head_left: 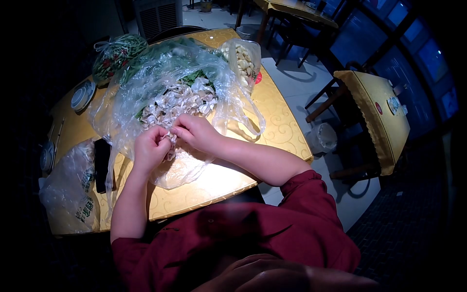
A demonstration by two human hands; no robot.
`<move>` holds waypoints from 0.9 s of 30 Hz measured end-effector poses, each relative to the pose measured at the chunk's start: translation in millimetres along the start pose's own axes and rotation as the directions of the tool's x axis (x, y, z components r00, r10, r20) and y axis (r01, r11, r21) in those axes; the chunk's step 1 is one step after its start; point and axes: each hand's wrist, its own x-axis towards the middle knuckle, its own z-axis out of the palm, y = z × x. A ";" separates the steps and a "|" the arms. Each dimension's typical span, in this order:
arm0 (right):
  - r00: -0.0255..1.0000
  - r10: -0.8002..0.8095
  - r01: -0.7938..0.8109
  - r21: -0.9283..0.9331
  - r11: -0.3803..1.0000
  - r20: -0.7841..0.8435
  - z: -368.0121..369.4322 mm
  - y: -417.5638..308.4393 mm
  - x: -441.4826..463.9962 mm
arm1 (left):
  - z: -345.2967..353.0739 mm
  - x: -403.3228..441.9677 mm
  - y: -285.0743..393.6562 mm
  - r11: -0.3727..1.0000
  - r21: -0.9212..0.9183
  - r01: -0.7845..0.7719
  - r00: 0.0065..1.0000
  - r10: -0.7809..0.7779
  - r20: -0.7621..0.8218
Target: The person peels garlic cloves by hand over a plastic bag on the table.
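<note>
My left hand (152,148) and my right hand (198,132) meet over the near side of a spread clear plastic bag (131,90). Their thumbs and fingers pinch a small whitish-purple piece of garlic (171,138), mostly covered by the fingers. Just beyond my hands lies a loose heap of papery garlic skins (177,104) on the plastic. Green leaves (197,76) show behind the heap. A few more pinkish bits are partly hidden beneath my fingers. At the far right of the table, peeled garlic cloves (243,61) fill another clear bag.
A bag of green beans (121,54) with red bits sits at the far left, near stacked dishes (81,97). At the near left lie a printed plastic bag (73,187) and a dark flat object (103,165). A bin (322,137) stands right of the table.
</note>
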 end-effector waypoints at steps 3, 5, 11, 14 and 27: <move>0.990 0.104 -0.116 0.129 0.985 0.098 -4.8 -4.1 1.1 | 2.3 -2.4 6.5 0.999 -0.045 0.007 1.000 -0.007 0.015; 0.968 0.169 -0.220 0.308 0.926 0.183 -5.5 -1.7 1.8 | 2.3 -3.8 6.3 0.996 -0.086 0.002 1.000 -0.002 0.004; 0.885 0.294 -0.462 0.612 0.642 0.361 -9.0 -2.9 3.8 | 1.6 -2.7 6.5 0.994 0.003 -0.108 0.989 0.107 -0.104; 0.872 0.289 -0.486 0.622 0.614 0.396 -12.6 -8.4 4.6 | -1.5 -2.3 4.2 0.981 0.104 -0.162 0.973 0.177 -0.150; 0.883 0.296 -0.466 0.609 0.642 0.364 -15.6 -12.8 7.1 | -9.3 1.7 1.0 0.967 0.214 -0.138 0.920 0.205 -0.333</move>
